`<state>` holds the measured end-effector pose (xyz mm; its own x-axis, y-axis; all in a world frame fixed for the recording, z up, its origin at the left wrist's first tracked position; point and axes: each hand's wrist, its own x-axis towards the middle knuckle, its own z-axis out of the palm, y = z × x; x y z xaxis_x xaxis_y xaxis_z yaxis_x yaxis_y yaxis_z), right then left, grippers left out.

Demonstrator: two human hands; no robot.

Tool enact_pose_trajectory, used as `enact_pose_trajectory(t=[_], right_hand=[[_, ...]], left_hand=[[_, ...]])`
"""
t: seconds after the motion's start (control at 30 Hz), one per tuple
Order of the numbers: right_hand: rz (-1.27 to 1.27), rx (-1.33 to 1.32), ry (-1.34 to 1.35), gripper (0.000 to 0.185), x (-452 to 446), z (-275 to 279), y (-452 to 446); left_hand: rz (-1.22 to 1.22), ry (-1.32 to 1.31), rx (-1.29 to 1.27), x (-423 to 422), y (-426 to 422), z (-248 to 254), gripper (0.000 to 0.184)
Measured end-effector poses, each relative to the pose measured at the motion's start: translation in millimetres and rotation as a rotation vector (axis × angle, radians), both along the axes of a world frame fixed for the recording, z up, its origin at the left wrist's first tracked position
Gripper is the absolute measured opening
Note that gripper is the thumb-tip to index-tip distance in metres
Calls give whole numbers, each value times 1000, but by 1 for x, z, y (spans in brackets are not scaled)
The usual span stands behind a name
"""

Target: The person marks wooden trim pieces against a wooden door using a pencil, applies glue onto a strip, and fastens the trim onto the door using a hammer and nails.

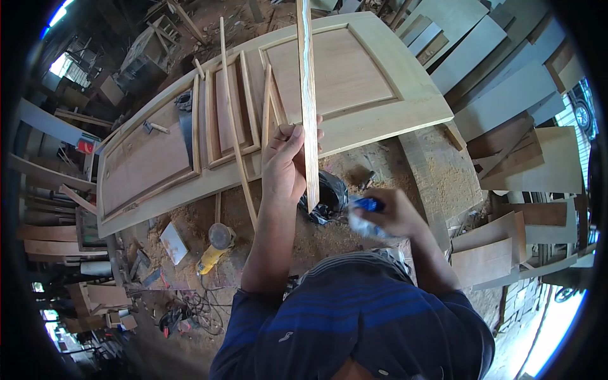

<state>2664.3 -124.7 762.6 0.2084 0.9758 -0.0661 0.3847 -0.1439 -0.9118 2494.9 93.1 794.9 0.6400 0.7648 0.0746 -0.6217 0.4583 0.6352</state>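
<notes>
My left hand is closed round a long wooden strip, held up over the bench, with a wavy white line along its face. My right hand grips a small white-and-blue bottle, blurred, to the right of the strip's lower end. Between the hands, on the bench, lies a crumpled black plastic bag. Behind them a large wooden door panel with raised frames lies across the bench. A thin loose strip rests across the panel, left of my left hand.
A yellow power tool and a white rectangular piece lie on the dusty bench at the left. A hammer rests on the panel. Boards lean at the right. Cables hang at the lower left.
</notes>
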Motion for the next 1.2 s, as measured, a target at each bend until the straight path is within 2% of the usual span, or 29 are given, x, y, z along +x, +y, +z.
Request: enact_pose_trajectory(t=[0.03,0.1,0.17,0.23,0.27,0.33,0.43,0.47,0.5,0.57,0.67,0.7,0.73,0.83,0.93,1.07,1.2], right_hand=[[-58,32,-85,34,16,-11,-5],[-368,-108,-268,33,53,-25,-18],[-586,-89,-483,34,101,-42,-36],[-746,-243,-521,40,153,-55,-57],[-831,-246,-557,44,176,-66,-66],[-946,-216,-691,52,221,-95,-83],[-999,-304,-754,54,259,-136,-95],[-996,-348,-752,52,269,-148,-95],[-965,-266,-753,45,279,-164,-91],[-981,-150,-532,35,279,-154,-56],[-916,52,-286,31,288,-135,12],[-900,22,-246,29,295,-133,34],[-884,-6,-207,28,302,-133,54],[-788,151,-383,25,309,-138,114],[-705,83,-362,23,311,-150,139],[-803,178,-307,23,309,-172,147],[-813,113,-463,19,309,-174,157]], left_hand=[[5,14,3,0,5,-4,9],[60,98,26,0,16,-18,10],[115,212,75,6,24,-23,12],[250,464,274,10,38,-48,14],[299,601,335,18,35,-42,15],[320,728,507,20,57,-83,16],[346,869,753,38,65,-101,15],[355,920,827,45,66,-103,15],[340,923,840,52,68,-105,14],[299,935,864,65,70,-113,13],[261,992,1103,77,86,-130,14],[254,1002,1191,82,89,-135,13],[218,1025,1167,86,92,-141,15],[224,1050,1510,98,104,-143,17],[177,1057,1447,103,106,-165,20],[167,1113,1440,106,117,-171,23],[148,1174,1390,104,129,-180,28]])
